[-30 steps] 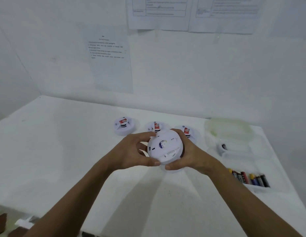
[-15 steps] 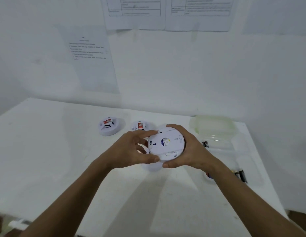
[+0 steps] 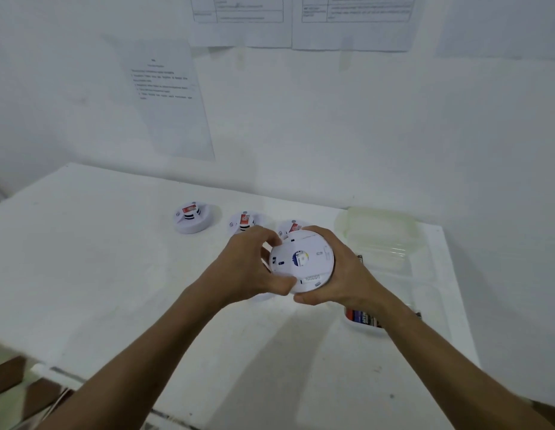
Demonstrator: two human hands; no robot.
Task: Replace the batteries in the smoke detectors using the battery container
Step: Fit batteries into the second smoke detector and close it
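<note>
Since the earlier frames the held smoke detector (image 3: 302, 262) has turned a little between the hands, its dark slot now sitting at the left of its round back face, and the left thumb has slid along its near edge. It is lifted above the white bench (image 3: 114, 274), back face tilted toward the camera. The left hand (image 3: 249, 268) grips its left rim, fingers curled over the far edge and thumb pressed on the near edge. The right hand (image 3: 341, 271) cups the right rim, fingers wrapped round the far side and thumb under the near edge. Three more detectors rest in a row farther back: the far-left detector (image 3: 192, 218), the middle detector (image 3: 243, 221) and a third detector (image 3: 291, 228) partly hidden behind the hands. To the right stands the clear battery container (image 3: 403, 274), with its pale lid (image 3: 378, 225) at its far end. Batteries (image 3: 363, 318) show at its near end, just beside the right wrist. Printed papers (image 3: 170, 97) hang on the wall behind.
</note>
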